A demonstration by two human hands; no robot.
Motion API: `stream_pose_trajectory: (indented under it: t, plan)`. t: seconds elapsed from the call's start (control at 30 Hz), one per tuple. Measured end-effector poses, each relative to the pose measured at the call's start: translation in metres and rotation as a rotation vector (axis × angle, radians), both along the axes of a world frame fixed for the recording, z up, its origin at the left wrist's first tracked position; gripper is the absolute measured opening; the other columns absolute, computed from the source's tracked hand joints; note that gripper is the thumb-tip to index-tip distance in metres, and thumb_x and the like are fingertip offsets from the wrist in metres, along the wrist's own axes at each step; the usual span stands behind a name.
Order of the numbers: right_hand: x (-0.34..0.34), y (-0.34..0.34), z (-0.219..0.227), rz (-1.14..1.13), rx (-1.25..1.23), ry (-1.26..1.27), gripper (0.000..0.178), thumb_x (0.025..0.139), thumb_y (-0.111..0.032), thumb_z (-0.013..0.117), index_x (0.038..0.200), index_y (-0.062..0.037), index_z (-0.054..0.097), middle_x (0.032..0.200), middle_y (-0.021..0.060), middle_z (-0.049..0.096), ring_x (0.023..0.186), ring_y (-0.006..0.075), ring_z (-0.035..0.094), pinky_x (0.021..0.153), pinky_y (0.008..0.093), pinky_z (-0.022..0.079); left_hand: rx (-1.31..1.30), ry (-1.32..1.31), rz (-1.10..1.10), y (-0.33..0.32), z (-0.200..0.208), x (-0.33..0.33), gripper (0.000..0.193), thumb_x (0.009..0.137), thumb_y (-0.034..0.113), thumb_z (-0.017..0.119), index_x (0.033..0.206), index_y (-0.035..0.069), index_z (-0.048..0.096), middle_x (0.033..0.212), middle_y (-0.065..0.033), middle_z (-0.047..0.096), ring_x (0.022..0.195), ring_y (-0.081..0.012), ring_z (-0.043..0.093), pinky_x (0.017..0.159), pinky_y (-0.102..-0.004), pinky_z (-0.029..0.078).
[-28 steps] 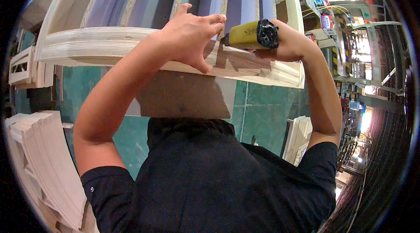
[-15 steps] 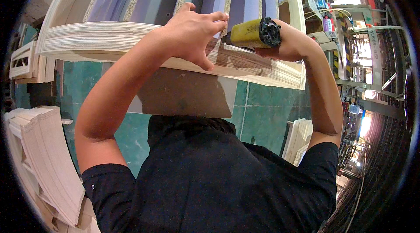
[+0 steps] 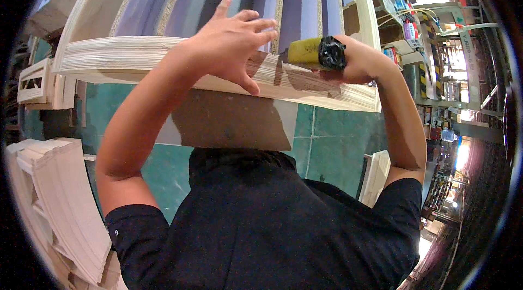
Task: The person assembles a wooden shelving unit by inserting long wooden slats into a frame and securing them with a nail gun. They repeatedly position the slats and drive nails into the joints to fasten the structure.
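Note:
My right hand (image 3: 360, 59) is wrapped round a yellow handheld power tool (image 3: 305, 50) with a lumpy black end; its working end points left over a pale layered-wood rail (image 3: 122, 53). The tool's grip is mostly hidden, and I cannot make out its exact kind. My left hand (image 3: 231, 39) is spread over the same rail, left of the tool, with its thumb at the near side and nothing held. Whether it touches the wood is unclear. Beyond the rail, bluish-purple panels (image 3: 302, 1) run away from me, divided by chipboard-edged strips (image 3: 279, 6).
A brown board (image 3: 234, 121) lies between me and the rail, above a green floor (image 3: 338, 151). Pale slatted wooden pieces (image 3: 68, 197) stand at the left, and another pale piece (image 3: 376, 178) at the right. Shelving with small items (image 3: 406, 17) lines the far right.
My left hand has shifted slightly left and its fingers have spread wider. The tool in my right hand has moved a little lower in view. The whole view has shifted slightly.

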State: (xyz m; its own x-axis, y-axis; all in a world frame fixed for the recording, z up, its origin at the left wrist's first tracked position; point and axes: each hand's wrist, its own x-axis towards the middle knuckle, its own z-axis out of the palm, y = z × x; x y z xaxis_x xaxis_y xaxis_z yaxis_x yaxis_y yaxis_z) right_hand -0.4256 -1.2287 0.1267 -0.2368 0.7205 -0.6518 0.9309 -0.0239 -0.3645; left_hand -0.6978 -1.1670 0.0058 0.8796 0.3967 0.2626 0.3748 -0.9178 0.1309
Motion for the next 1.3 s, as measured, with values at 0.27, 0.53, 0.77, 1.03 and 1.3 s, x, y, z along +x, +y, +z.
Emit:
stream_pose_trajectory:
  t: [0.27, 0.53, 0.77, 1.03, 1.3]
  plan:
    - [0.007, -0.018, -0.001, -0.007, 0.104, 0.115, 0.046, 0.077, -0.019, 0.085, 0.113, 0.0013, 0.065, 0.102, 0.0166, 0.072, 0.092, 0.0265, 0.066, 0.087, 0.0373, 0.053, -0.339, 0.200, 0.568, 0.065, 0.036, 0.007, 0.069, 0.089, 0.041, 0.074, 0.144, 0.008, 0.048, 0.134, -0.0196, 0.065, 0.119, -0.0396, 0.066, 0.098, -0.0510, 0.054]
    - [-0.001, -0.025, 0.000, 0.069, 0.175, 0.152, 0.030, 0.074, -0.009, 0.078, 0.098, 0.0049, 0.065, 0.081, 0.0194, 0.068, 0.073, 0.0316, 0.060, 0.073, 0.0412, 0.051, -0.329, 0.367, 0.760, 0.071, 0.031, 0.045, 0.052, 0.092, 0.011, 0.064, 0.141, 0.008, 0.047, 0.129, -0.0182, 0.069, 0.120, -0.0366, 0.068, 0.096, -0.0509, 0.057]
    - [0.001, -0.027, -0.002, 0.127, 0.230, 0.163, 0.030, 0.074, -0.008, 0.079, 0.099, 0.0043, 0.067, 0.085, 0.0233, 0.070, 0.077, 0.0378, 0.065, 0.075, 0.0436, 0.052, -0.377, 0.387, 0.905, 0.054, 0.030, 0.051, 0.060, 0.092, 0.004, 0.061, 0.146, 0.012, 0.039, 0.131, -0.0207, 0.067, 0.121, -0.0414, 0.066, 0.096, -0.0545, 0.056]
    - [0.002, -0.027, -0.008, 0.213, 0.257, 0.207, 0.032, 0.072, -0.020, 0.076, 0.091, 0.0041, 0.068, 0.082, 0.0256, 0.071, 0.082, 0.0432, 0.071, 0.075, 0.0483, 0.055, -0.397, 0.429, 0.932, 0.052, 0.026, 0.043, 0.062, 0.097, 0.014, 0.061, 0.153, 0.017, 0.035, 0.133, -0.0215, 0.065, 0.124, -0.0416, 0.064, 0.100, -0.0534, 0.053]
    - [-0.007, -0.029, -0.001, 0.167, 0.244, 0.234, 0.028, 0.076, -0.020, 0.075, 0.093, 0.0012, 0.070, 0.082, 0.0243, 0.071, 0.080, 0.0418, 0.071, 0.075, 0.0470, 0.055, -0.339, 0.267, 0.467, 0.068, 0.016, -0.030, 0.092, 0.092, 0.062, 0.067, 0.160, 0.012, 0.032, 0.159, -0.0206, 0.042, 0.140, -0.0435, 0.048, 0.115, -0.0513, 0.042]
